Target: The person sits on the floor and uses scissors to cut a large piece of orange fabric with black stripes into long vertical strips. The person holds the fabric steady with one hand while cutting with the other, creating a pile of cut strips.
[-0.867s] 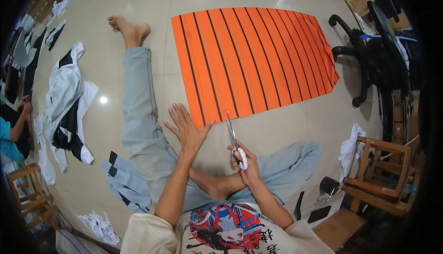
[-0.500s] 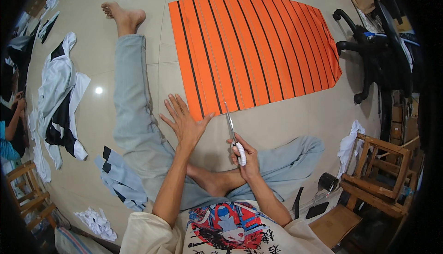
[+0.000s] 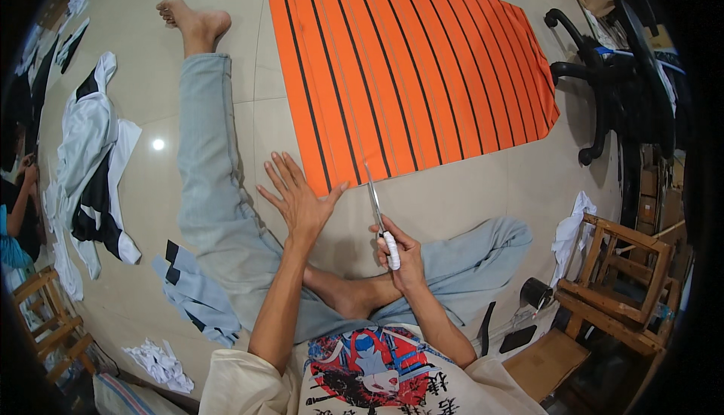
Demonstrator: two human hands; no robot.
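Note:
A large orange cloth (image 3: 407,83) with dark stripes lies spread on the floor ahead of me. My left hand (image 3: 302,202) is flat with its fingers spread, by the near left corner; its thumb rests on the cloth edge, the other fingers on the floor. My right hand (image 3: 403,253) grips scissors (image 3: 375,200) by their white-wrapped handle. Their blades point away from me and reach over the cloth's near edge, between two dark stripes. How far apart the blades are is hard to make out.
White and black garments (image 3: 98,166) lie at the left, with pale blue cloth pieces (image 3: 196,294) and white scraps (image 3: 160,366) closer to me. A black chair base (image 3: 596,75) stands beside the cloth's right end. Wooden stools (image 3: 615,272) and a black cup (image 3: 536,294) are at the lower right.
The whole view has shifted slightly, with the floor things a little further left. Both hands and the scissors keep nearly the same place at the cloth's near edge.

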